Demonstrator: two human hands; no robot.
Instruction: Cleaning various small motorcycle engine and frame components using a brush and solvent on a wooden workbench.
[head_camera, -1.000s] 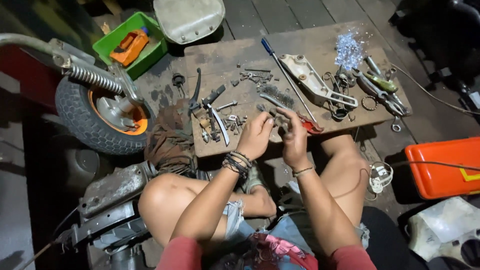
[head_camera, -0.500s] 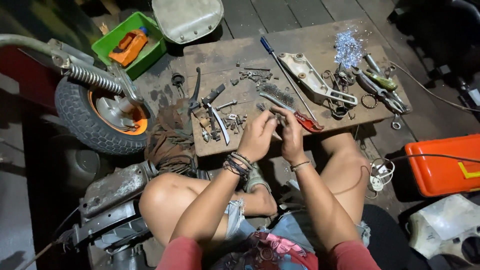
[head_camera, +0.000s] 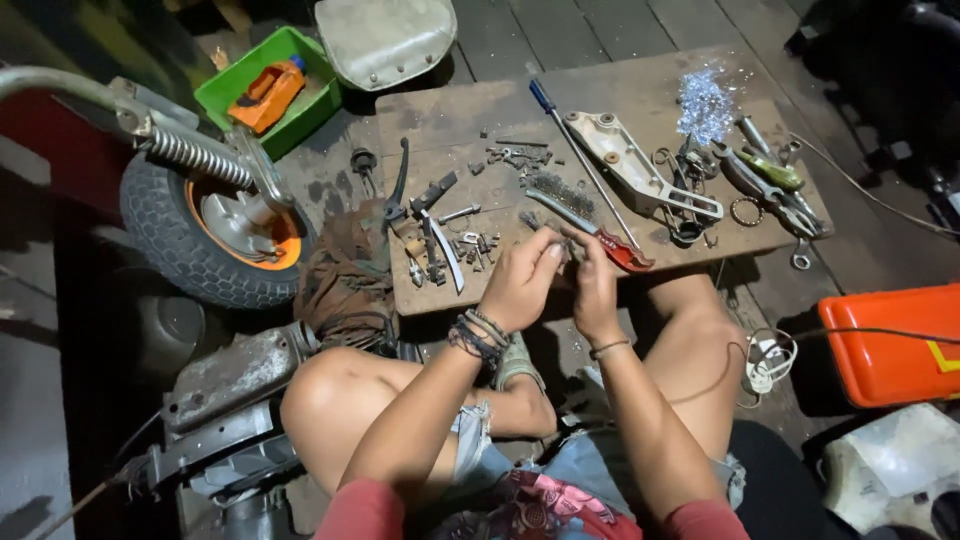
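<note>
I sit cross-legged in front of a wooden board (head_camera: 440, 110) strewn with small metal parts. My left hand (head_camera: 522, 282) and my right hand (head_camera: 596, 285) meet above the board's near edge, both pinched on a small dark metal part (head_camera: 572, 250) held between the fingertips. Just beyond them lie a wire brush (head_camera: 562, 195) and a red-handled tool (head_camera: 622, 254). Several bolts and levers (head_camera: 440, 240) lie left of my left hand. A grey metal bracket (head_camera: 640, 175) and a long screwdriver (head_camera: 578, 155) rest farther back.
A small wheel with an orange hub (head_camera: 215, 235) and a coil spring (head_camera: 195, 158) stands at left. A green bin (head_camera: 290, 85) holds an orange object. An orange case (head_camera: 885, 340) sits at right, a rag (head_camera: 345, 275) by my left knee, pliers (head_camera: 770, 185) at the board's right.
Both hands stay together over the board's near edge, fingers shifting slightly on the small part. The view has drifted a little; nothing else moved.
</note>
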